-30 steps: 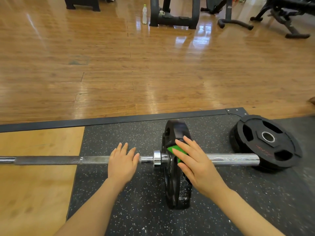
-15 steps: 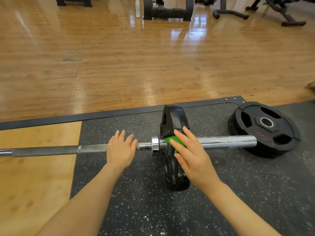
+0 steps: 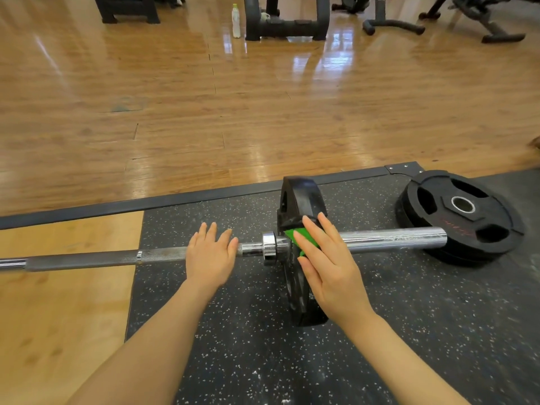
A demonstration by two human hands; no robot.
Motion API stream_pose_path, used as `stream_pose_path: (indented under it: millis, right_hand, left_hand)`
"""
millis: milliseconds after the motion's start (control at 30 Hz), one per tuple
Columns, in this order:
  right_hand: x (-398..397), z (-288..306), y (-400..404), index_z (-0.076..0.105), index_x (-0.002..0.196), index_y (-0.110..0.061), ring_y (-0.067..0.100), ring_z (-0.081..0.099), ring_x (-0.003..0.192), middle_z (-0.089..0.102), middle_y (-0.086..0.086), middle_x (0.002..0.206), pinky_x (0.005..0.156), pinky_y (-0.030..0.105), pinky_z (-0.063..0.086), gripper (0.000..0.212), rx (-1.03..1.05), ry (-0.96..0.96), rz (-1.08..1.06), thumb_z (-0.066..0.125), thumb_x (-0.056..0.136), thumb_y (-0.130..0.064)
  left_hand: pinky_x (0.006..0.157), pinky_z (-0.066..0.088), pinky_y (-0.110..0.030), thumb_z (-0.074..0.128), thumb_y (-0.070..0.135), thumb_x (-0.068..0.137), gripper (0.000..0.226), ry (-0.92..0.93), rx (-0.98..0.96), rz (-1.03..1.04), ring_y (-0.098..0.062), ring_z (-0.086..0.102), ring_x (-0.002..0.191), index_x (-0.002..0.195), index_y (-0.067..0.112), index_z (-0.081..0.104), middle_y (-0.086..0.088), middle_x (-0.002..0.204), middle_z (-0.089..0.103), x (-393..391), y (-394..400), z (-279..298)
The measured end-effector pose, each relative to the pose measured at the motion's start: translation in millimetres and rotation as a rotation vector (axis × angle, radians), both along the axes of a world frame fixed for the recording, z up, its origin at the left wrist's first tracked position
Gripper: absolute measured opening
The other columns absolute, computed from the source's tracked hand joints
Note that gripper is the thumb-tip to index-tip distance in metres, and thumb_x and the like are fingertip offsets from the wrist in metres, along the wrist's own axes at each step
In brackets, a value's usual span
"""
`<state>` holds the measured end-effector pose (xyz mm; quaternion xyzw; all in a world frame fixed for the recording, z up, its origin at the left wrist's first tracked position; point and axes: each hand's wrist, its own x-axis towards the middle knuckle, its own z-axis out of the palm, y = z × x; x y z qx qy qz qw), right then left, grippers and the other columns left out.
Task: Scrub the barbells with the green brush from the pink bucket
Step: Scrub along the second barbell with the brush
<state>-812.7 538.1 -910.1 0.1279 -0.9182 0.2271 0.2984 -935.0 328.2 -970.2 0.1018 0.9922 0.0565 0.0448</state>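
Right hand: the right hand (image 3: pixel 330 267) is being laid with straight, extended fingers over the green brush (image 3: pixel 298 239), which is being pressed against the loaded plate (image 3: pixel 299 206) where the sleeve meets it; no curl round the brush is being shown.
Left hand: the left hand (image 3: pixel 209 254) is being rested flat on the barbell (image 3: pixel 102 258) shaft at 9 o'clock of the plate, fingers relaxed and spread, nothing being gripped; the bar is judged to be being steadied.
Green brush: only a small green patch is being shown between the right fingers and the plate, just at 3 o'clock of the chrome collar (image 3: pixel 268 248).
Barbell: it is being kept lying on the speckled mat (image 3: pixel 233 331), the knurled shaft running off toward 9 o'clock, the bare sleeve toward 3 o'clock.
Spare plates: a stack of loose plates (image 3: pixel 461 214) is being seen flat on the mat at 2 o'clock, touching or just behind the sleeve end.
Pink bucket: it is not being shown.
Progress: scrubbing is judged to be being carried out at the plate hub; no suds or wet streaks are being shown, so how much of the shaft and sleeve is done cannot be told, and most is being taken as left.
Far floor: a bottle (image 3: pixel 236 20) is being seen at 12 o'clock beside machine bases.
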Motion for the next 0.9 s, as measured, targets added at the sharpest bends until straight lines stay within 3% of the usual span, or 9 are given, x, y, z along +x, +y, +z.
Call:
stream_pose_path:
  millis: [300, 433, 600, 900]
  right_hand:
    - [21, -17, -8, 0.056, 0.130, -0.005, 0.031, 0.030, 0.142, 0.044, 0.010, 0.145, 0.115, 0.042, 0.030, 0.035, -0.010, 0.060, -0.040, 0.049, 0.099, -0.018]
    - [31, -23, -12, 0.056, 0.131, -0.005, 0.032, 0.030, 0.142, 0.043, 0.010, 0.146, 0.115, 0.043, 0.031, 0.036, -0.028, 0.059, -0.080, 0.049, 0.098, -0.018]
    - [40, -32, -16, 0.054, 0.131, -0.003, 0.034, 0.028, 0.142, 0.040, 0.011, 0.148, 0.117, 0.041, 0.027, 0.036, -0.047, 0.074, -0.100, 0.047, 0.099, -0.018]
    - [24, -21, -13, 0.056, 0.128, 0.000, 0.033, 0.031, 0.141, 0.043, 0.013, 0.145, 0.117, 0.037, 0.026, 0.035, -0.067, 0.096, -0.106, 0.048, 0.098, -0.016]
  left_hand:
    - [0.120, -0.001, -0.040, 0.012, 0.049, 0.101, 0.056, 0.072, 0.005, -0.034, -0.025, -0.004, 0.148, 0.152, 0.028, 0.019, -0.006, 0.161, 0.005, 12, -1, -4]
    - [0.117, 0.007, -0.041, 0.009, 0.050, 0.101, 0.059, 0.240, 0.037, -0.230, -0.027, 0.013, 0.147, 0.149, 0.022, 0.029, -0.009, 0.158, 0.018, 47, 5, -20]
    - [0.117, 0.005, -0.044, 0.013, 0.053, 0.101, 0.059, 0.227, 0.033, -0.300, -0.027, 0.001, 0.148, 0.153, 0.026, 0.016, -0.006, 0.161, 0.006, 56, 2, -42]
    - [0.117, 0.003, -0.042, 0.014, 0.053, 0.101, 0.058, 0.212, 0.058, -0.305, -0.024, -0.002, 0.148, 0.153, 0.029, 0.013, -0.003, 0.161, 0.003, 43, 2, -44]
